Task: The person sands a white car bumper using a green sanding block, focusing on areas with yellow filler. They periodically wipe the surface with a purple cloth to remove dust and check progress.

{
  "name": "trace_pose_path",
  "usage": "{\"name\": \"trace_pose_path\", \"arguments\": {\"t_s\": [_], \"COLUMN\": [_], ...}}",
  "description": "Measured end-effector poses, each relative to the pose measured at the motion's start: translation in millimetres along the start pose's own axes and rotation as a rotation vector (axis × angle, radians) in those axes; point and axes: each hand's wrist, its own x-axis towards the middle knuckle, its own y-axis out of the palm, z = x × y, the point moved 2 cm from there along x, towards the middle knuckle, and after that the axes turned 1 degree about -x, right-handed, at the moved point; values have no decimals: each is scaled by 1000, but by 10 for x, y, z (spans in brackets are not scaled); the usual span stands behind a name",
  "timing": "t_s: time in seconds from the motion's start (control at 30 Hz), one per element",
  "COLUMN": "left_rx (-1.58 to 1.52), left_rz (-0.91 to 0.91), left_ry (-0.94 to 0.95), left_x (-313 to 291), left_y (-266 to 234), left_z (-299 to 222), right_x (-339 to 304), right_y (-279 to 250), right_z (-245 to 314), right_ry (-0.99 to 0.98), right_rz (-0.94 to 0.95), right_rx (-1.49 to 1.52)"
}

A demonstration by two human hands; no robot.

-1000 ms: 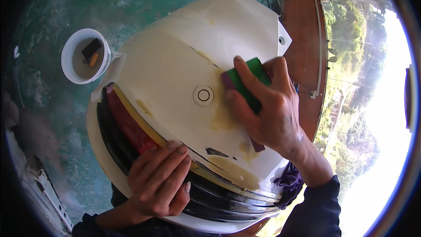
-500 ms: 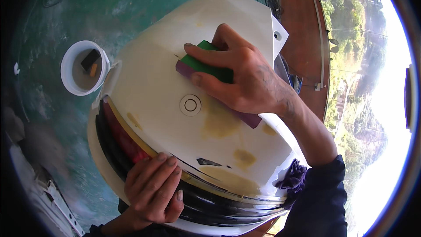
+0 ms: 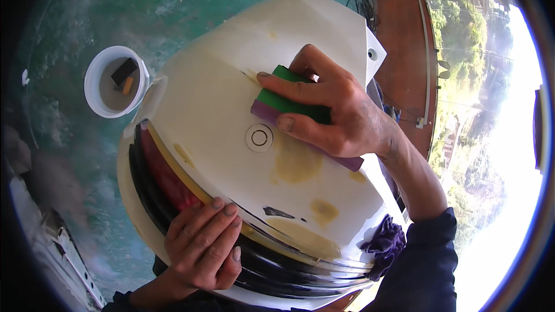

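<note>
A large white car body panel (image 3: pixel 214 98) with tan filler patches lies in front of me. My right hand (image 3: pixel 341 104) grips a green sanding block (image 3: pixel 287 100), with purple sandpaper (image 3: pixel 266 112) showing along its lower edge. The block rests on the panel just above a round ring mark (image 3: pixel 259 137). Lower down, my left hand (image 3: pixel 205 245) lies with straight fingers on the panel's edge, holding nothing. Its fingertips touch the tan strip beside a dark red lens (image 3: pixel 167 170). Under the right palm, part of the panel is hidden.
A white bucket (image 3: pixel 92 81) holds murky water, a dark block and a small orange piece. On the panel's right lies a crumpled purple cloth (image 3: pixel 386 244). Black cables (image 3: pixel 363 6) lie beyond the panel on the green floor (image 3: pixel 173 11). A dark exposed spot (image 3: pixel 278 212) marks the panel.
My right hand and the sanding block have slid a little right and downward over the panel. The left hand stays in place on the edge. The whole view has shifted slightly.
</note>
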Motion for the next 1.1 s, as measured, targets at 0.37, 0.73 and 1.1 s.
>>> {"name": "trace_pose_path", "arguments": {"t_s": [0.37, 0.73, 1.1], "left_rx": [2, -1, 14], "left_rz": [-28, -44, -51], "left_ry": [-43, -52, -45], "left_x": [64, 70, 74], "left_y": [17, -10, -10], "left_z": [-51, -74, -66], "right_x": [-137, -573, -680], "right_y": [-128, -87, 86], "right_z": [-52, 419, 815], "right_ry": [34, 76, 87], "right_rz": [74, -40, 54], "right_rx": [-99, -400, -476]}}
